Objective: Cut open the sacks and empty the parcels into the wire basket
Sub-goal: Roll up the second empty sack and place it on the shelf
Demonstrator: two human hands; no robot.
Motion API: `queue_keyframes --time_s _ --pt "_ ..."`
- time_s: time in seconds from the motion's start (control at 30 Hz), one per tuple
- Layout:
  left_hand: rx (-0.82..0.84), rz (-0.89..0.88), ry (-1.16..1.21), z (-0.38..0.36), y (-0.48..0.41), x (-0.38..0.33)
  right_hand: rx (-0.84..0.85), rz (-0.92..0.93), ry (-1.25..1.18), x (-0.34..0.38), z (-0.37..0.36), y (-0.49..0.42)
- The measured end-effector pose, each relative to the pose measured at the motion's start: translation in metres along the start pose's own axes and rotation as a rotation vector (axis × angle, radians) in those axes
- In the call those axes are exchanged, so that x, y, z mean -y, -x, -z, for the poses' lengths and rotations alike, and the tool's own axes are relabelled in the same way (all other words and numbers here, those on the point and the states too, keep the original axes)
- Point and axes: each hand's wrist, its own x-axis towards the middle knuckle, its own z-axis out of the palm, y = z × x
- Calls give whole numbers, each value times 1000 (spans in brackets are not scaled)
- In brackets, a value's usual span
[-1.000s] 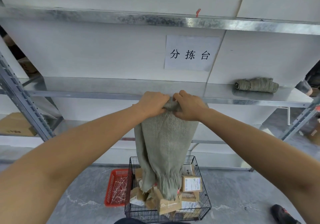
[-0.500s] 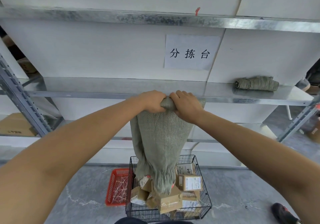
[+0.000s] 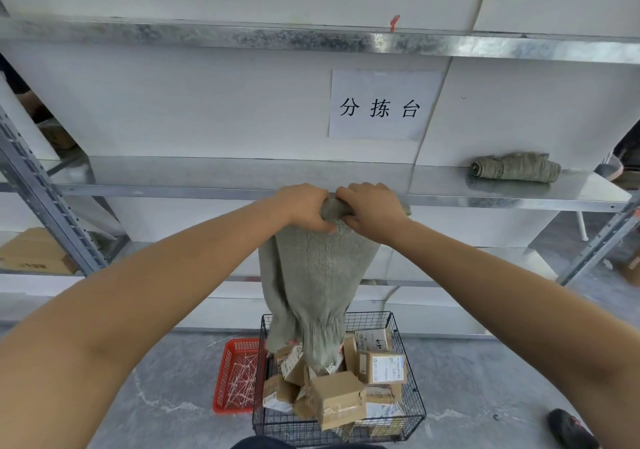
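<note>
**Sack Held Inverted Above the Wire Basket**

The left hand (image 3: 304, 206) and the right hand (image 3: 374, 211) are side by side, nearly touching. Each has its fingers curled tightly round the bunched upper end of the grey-green woven sack (image 3: 311, 275). The sack hangs straight down from this two-handed grip, level with the front edge of the galvanised metal shelf (image 3: 207, 174).

The gathered lower end of the sack reaches inside the rim of the black wire basket (image 3: 410, 414), which stands on the grey concrete floor (image 3: 156, 396). This end rests among the brown cardboard parcels (image 3: 341, 398) piled in the basket. Several of the parcels carry white labels.

Surroundings:

- A red plastic crate (image 3: 235, 376) sits on the floor, touching the left side of the wire basket. It holds pale, thin strips (too small to identify).
- The shelf belongs to a steel rack with perforated uprights (image 3: 38, 188). The rack is backed by white wall panels (image 3: 173, 102).
- A white paper sign (image 3: 381, 103) with three black characters is fixed to the panel above the hands.
- A rolled grey-green sack (image 3: 516, 168) lies on the shelf to the right, well apart from the hands.
- A large cardboard box (image 3: 31, 254) rests on a lower shelf at the far left.
- A black shoe (image 3: 568, 428) shows on the floor at the lower right.
</note>
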Motion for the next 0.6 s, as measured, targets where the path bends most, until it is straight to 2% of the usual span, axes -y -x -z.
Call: queue_keyframes --time_s 0.07,0.13,0.17,0.3,0.4,0.5,0.6 --pt "20 -6 30 4 -1 5 -152 26 -4 -2 -5 4" --pt "-50 -11 -34 2 0 4 -205 39 -13 -3 -6 6" --pt "-95 -16 -86 0 1 2 -153 28 -28 -3 -4 5" --pt "-243 -46 -234 -16 1 -5 265 -110 -125 -4 6 -1" --pt "-404 -125 -358 -29 1 -4 389 -159 -197 -5 9 -4" --pt "-352 -72 -309 -28 2 -9 295 -136 -26 -2 6 -1" --pt "-134 -33 -90 -12 3 -11 72 -66 121 1 -6 6"
